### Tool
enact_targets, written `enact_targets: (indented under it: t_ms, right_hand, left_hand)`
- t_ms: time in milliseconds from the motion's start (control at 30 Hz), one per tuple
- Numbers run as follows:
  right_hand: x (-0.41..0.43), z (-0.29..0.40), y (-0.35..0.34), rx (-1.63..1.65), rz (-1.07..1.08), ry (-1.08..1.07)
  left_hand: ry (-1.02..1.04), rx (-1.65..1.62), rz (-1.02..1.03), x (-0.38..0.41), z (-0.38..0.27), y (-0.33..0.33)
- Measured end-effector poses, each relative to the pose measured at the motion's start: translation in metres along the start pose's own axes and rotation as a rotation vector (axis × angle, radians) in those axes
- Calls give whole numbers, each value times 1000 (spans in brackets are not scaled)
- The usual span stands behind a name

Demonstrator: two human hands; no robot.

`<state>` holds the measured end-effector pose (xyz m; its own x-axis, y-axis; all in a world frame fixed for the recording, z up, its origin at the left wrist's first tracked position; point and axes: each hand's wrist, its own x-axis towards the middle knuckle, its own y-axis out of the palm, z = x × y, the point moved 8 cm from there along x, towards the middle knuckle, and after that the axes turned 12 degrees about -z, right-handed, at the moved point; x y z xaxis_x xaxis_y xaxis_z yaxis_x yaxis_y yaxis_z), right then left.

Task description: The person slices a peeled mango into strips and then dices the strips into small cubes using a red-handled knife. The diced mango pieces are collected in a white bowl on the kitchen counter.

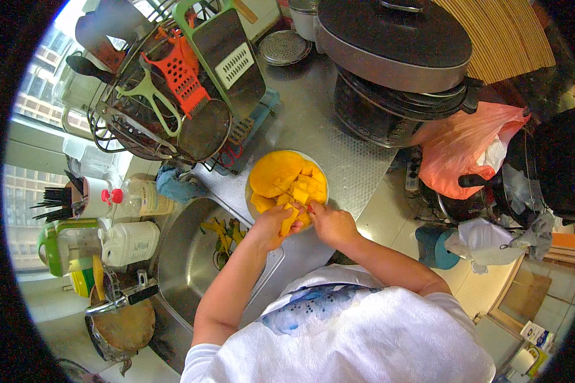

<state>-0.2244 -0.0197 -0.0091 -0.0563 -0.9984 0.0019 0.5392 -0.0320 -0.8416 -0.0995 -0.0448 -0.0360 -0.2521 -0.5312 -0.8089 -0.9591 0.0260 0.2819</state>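
Observation:
A light-coloured bowl point(320, 168) stands on the metal counter, filled with orange-yellow mango-like fruit flesh point(278, 173), one large rounded piece and several smaller chunks. At its near edge my left hand point(270, 229) holds a piece of the yellow fruit point(289, 220). Close to its right, my right hand point(333, 225) has its fingers curled at the bowl's near rim, close to the fruit piece. Something small and red shows at its fingertips; what it is, and whether the hand grips a tool, cannot be made out.
Left of the bowl is a steel sink point(187, 258) with yellow-green peels point(223, 234). Beyond stands a wire rack with a red grater point(179, 72) and a green-framed cutting board point(227, 52). A large electric pan point(393, 52) is at the back right, near a red plastic bag point(453, 148).

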Motion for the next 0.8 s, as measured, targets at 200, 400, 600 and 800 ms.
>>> enact_targets:
  t_ms: [200, 400, 600, 800]
  right_hand:
    - [-1, 3, -12, 133, -28, -14]
    - [-8, 8, -8, 191, -36, -130]
    - [-11, 8, -5, 147, -2, -134]
    - [-12, 5, 10, 126, 71, -72]
  left_hand:
    - [54, -64, -65, -11, -10, 0]
    - [102, -102, -40, -5, -11, -4]
    - [134, -166, -51, -13, -17, -1]
    - [92, -164, -87, -3, -5, -14]
